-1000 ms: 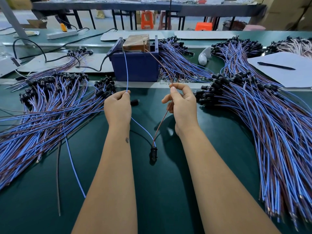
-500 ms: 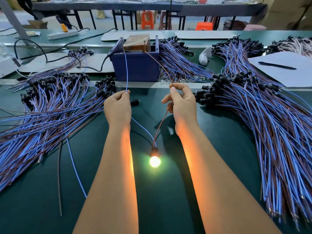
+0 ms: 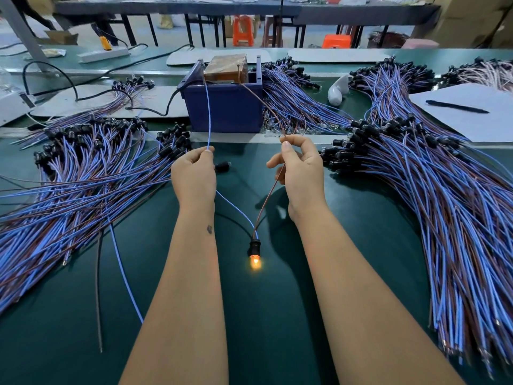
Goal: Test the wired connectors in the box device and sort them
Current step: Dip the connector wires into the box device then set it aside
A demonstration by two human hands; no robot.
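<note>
The left hand (image 3: 194, 176) has its fingers curled closed, with the thumb and forefinger tips pinching the blue wire (image 3: 208, 112). The right hand (image 3: 301, 173) has its fingers (image 3: 286, 150) closed in a pinch on the brown wire (image 3: 270, 107); the remaining fingers are loosely curled.

From each pinch point, one length of wire runs up and away to the blue box (image 3: 224, 107), which stands just beyond both hands on the worktop (image 3: 263, 315). A brown block (image 3: 226, 68) sits inside the box, and the wire ends reach its top; the contact points are too small to resolve.

The other lengths run down between the wrists and meet at a black socket (image 3: 254, 243). The bulb (image 3: 254, 262) at its tip glows orange, close to the worktop between the forearms; contact with the surface cannot be determined.

A loose black socket (image 3: 223, 166) lies just right of the left hand.

Outward to the left lies a large wire bundle (image 3: 69, 190) with black sockets toward the box. Outward to the right lies a second bundle (image 3: 444, 204). Beyond it, a pen (image 3: 456, 106) rests on a paper sheet (image 3: 472, 118).
</note>
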